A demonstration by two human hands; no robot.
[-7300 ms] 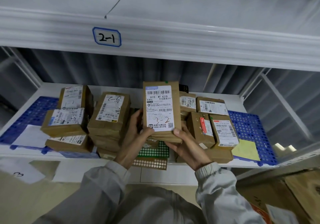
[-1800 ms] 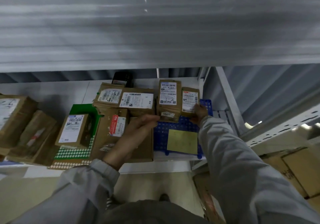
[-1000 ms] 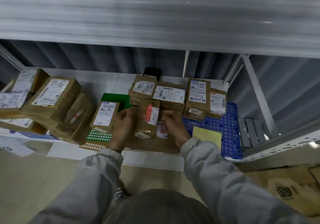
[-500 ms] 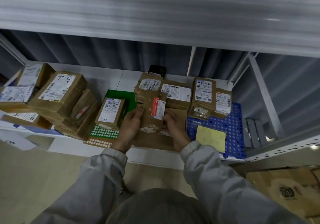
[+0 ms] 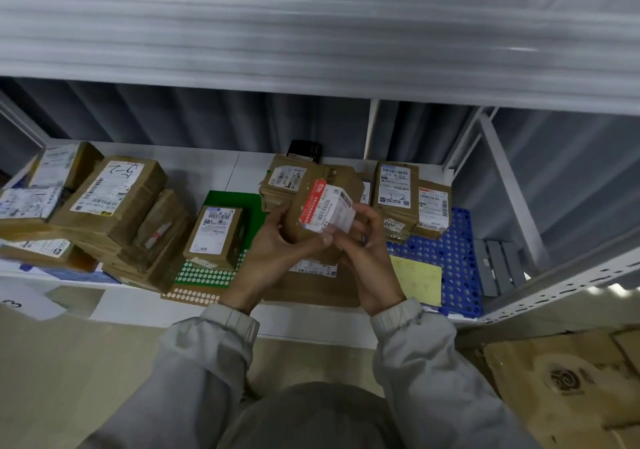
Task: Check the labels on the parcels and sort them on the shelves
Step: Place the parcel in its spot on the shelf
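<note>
Both hands hold up a small brown parcel with a red and white label, just above the shelf. My left hand grips its left side and lower edge. My right hand grips its right side, fingers curled round the label's corner. Behind it lies a stack of brown parcels. To the right a parcel marked 3-2 stands with another labelled parcel beside it. A flat brown parcel lies under my hands.
A labelled parcel sits on a green dotted sheet. Stacked parcels, one marked 5-2, fill the left of the shelf. A blue perforated mat carries a yellow note. Cardboard boxes lie low right. An upper shelf overhangs.
The red-labelled parcel has been lifted off the flat parcel and raised toward me, tilted with its label up. Both hands moved up with it.
</note>
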